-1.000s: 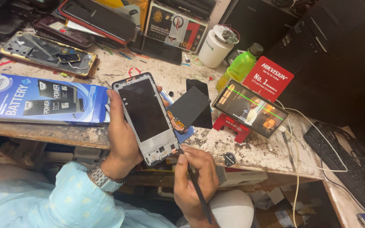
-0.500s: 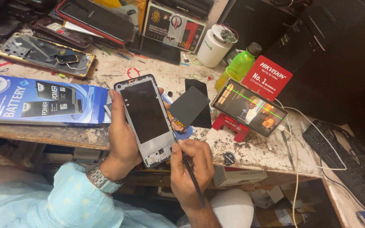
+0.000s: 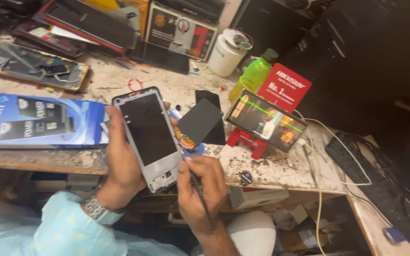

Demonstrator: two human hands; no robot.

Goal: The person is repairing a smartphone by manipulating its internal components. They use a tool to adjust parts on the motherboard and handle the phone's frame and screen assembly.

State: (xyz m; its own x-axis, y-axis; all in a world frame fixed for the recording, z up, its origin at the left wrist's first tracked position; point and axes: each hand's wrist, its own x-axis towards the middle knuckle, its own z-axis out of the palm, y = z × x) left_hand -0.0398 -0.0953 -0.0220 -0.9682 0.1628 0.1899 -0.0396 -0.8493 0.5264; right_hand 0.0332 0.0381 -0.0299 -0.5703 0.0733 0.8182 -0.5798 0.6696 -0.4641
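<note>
My left hand (image 3: pixel 122 163) grips an opened phone frame (image 3: pixel 149 135), silver-edged with a dark inner panel, held upright over the bench's front edge. A wristwatch (image 3: pixel 96 211) shows at that wrist above a light blue sleeve. My right hand (image 3: pixel 199 189) holds a thin dark tool (image 3: pixel 199 196) like a pen, its tip touching the frame's lower right edge. Just behind the frame a dark flat panel (image 3: pixel 200 121) with an orange flex part lies on the bench.
A blue battery box (image 3: pixel 34 118) lies at left. A lit phone (image 3: pixel 266 121) rests on a red stand, with a white cable running off it. Behind are a green bottle (image 3: pixel 252 76), a white jar (image 3: pixel 226 54), a red card, trays of parts and a keyboard (image 3: pixel 376 175) at right.
My right hand has risen from below the bench edge and brought the tool tip up to the frame's lower right edge. The left hand keeps the frame almost still.
</note>
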